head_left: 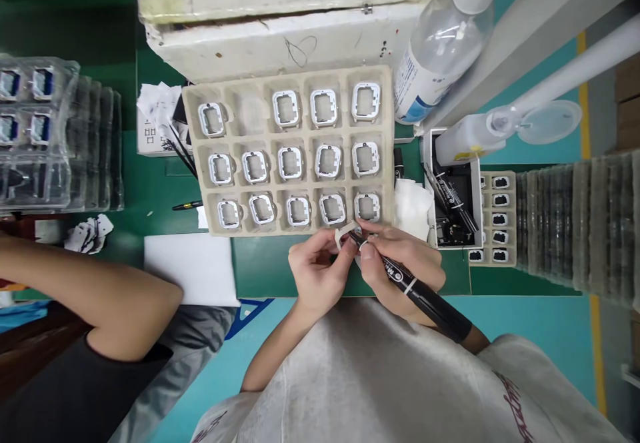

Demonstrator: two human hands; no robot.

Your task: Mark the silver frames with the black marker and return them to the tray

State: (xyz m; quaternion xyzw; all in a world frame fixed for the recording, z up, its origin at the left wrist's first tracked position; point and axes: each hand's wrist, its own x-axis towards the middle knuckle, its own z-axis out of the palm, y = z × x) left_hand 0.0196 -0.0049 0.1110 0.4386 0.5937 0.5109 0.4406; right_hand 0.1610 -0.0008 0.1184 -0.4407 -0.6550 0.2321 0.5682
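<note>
Close to my body, just below the beige tray (250,228), my left hand (320,270) pinches a small silver watch-case frame (344,231) between thumb and fingers. My right hand (400,256) grips a black marker pen (425,296), its tip end against or very near the frame. Fingers hide part of the frame, so exact contact cannot be made out. Similar frames, such as one at the tray's centre (290,163), lie singly in the compartments. One top-row compartment (249,110) holds no frame.
White boxes (300,36) stand behind the tray. To the right are a spray bottle (430,56), crumpled tissue (413,206), a box of markers (453,196) and stacked trays (560,220). At left, a co-worker's arm (125,303) reaches near a white pad (190,266) and clear trays (50,136).
</note>
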